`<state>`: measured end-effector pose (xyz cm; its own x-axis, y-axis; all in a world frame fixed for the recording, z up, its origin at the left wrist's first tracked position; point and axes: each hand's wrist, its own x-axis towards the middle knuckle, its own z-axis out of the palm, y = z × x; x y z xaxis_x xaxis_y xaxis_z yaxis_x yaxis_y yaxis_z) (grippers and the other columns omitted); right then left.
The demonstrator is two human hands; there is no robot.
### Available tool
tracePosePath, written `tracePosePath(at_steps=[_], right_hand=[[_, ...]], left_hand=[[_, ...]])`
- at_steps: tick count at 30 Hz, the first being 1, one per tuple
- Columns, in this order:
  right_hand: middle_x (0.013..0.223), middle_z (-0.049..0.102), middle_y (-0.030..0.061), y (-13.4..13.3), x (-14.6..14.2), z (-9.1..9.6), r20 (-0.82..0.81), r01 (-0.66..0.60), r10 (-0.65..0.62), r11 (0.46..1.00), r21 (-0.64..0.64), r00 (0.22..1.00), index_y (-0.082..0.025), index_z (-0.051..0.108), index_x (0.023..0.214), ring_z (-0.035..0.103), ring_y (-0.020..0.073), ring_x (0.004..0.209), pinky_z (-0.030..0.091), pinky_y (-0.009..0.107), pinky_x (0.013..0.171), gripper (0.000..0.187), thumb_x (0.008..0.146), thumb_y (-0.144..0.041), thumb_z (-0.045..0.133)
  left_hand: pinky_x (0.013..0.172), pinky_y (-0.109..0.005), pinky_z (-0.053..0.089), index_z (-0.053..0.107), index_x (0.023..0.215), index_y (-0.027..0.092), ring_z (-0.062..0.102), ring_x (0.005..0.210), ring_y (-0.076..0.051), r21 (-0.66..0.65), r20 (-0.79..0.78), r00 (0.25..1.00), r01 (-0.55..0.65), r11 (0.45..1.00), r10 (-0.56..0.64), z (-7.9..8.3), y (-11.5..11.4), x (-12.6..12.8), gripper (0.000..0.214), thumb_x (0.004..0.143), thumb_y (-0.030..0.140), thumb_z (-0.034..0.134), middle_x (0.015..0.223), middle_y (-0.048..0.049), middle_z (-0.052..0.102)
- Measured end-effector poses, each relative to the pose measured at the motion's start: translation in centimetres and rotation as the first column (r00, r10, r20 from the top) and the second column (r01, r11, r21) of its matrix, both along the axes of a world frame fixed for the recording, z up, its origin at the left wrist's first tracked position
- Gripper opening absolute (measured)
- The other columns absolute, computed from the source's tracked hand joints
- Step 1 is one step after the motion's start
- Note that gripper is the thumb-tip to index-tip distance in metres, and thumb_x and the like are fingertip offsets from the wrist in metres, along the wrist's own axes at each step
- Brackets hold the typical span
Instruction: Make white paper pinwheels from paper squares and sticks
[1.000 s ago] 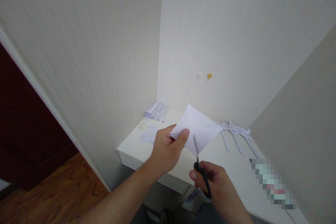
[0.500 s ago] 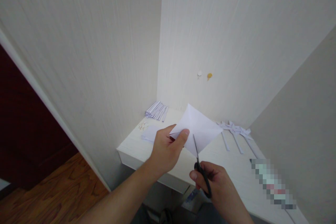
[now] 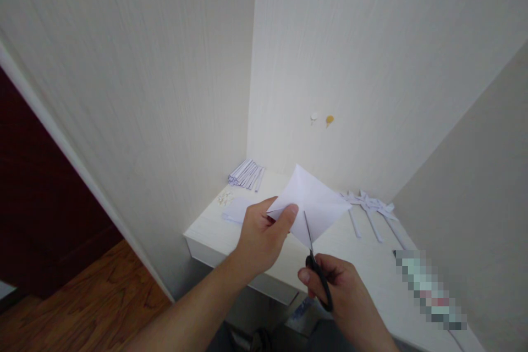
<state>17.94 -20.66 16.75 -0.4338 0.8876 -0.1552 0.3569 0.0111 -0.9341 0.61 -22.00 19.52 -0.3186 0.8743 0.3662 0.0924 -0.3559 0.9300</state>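
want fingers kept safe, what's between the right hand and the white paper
In the head view, the scissors: the right hand grips them, and one visible blade reaches across the white paper.

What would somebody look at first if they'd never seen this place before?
Probably the bright white paper in the middle, held up by the left hand, with the black-handled scissors in the right hand at its near corner. Next, perhaps the little yellow spot on the pale back wall, then the bundle of paper sticks at the desk's back left.
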Motion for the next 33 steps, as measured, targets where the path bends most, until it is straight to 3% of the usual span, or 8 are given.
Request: tracePosePath(at_steps=[33], right_hand=[[0.055, 0.043, -0.0026, -0.13, 0.18, -0.22, 0.056, -0.005, 0.003, 0.999, 0.038, 0.998, -0.024, 0.047, 0.056, 0.038, 0.0143, 0.055, 0.029, 0.03, 0.055, 0.044, 0.069, -0.062, 0.065]], left_hand=[[0.051, -0.024, 0.039, 0.055, 0.065, 0.019, 0.049, 0.054, -0.012, 0.037, 0.01, 1.0, 0.014, 0.999, -0.014, -0.24, 0.2, -0.03, 0.041, 0.094, 0.046, 0.065, 0.058, 0.0027, 0.051]])
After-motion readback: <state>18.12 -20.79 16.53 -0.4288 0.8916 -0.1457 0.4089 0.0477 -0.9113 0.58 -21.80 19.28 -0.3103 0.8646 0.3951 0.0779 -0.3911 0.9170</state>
